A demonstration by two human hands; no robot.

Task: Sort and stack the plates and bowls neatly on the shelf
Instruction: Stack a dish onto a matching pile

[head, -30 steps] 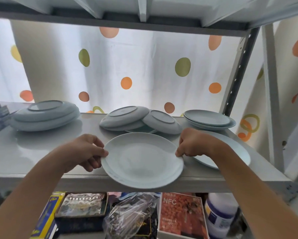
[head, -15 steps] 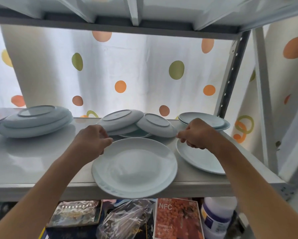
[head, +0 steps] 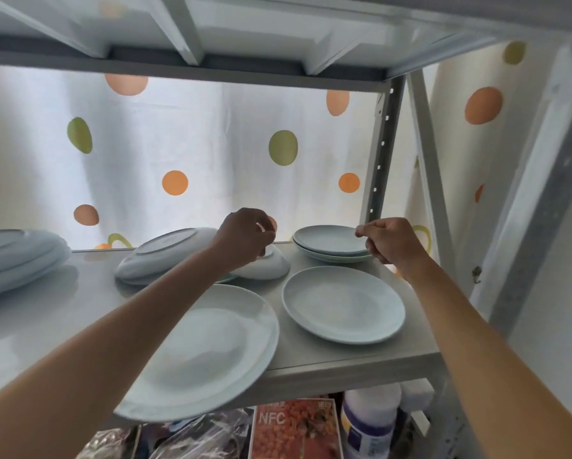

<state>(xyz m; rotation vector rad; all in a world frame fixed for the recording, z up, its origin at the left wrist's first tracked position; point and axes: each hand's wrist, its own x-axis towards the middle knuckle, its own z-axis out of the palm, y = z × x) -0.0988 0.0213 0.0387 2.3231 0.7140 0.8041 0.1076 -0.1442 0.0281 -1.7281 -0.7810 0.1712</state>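
Observation:
Two large pale plates [head: 205, 352] lie stacked, face up, at the shelf's [head: 361, 356] front edge, overhanging it. Another face-up plate [head: 344, 303] lies to their right. Behind it stands a stack of two plates [head: 331, 241]. In the middle back, upside-down plates [head: 165, 256] overlap, with a smaller upside-down plate [head: 264, 268] leaning against them. My left hand [head: 245, 233] hovers on that smaller plate with curled fingers; whether it grips is unclear. My right hand [head: 390, 241] is curled, holding nothing, just right of the back stack. More upside-down plates [head: 16, 256] are stacked far left.
A perforated metal post [head: 380, 154] rises at the shelf's back right corner, and the upper shelf is close overhead. A dotted curtain hangs behind. Below, an orange NFC box [head: 294, 429], a white bottle [head: 367, 425] and plastic bags [head: 195, 438] fill the lower shelf.
Both hands let go of the front plate, now lying on another plate, and moved back: the left to the small upside-down plate, the right toward the back right stack.

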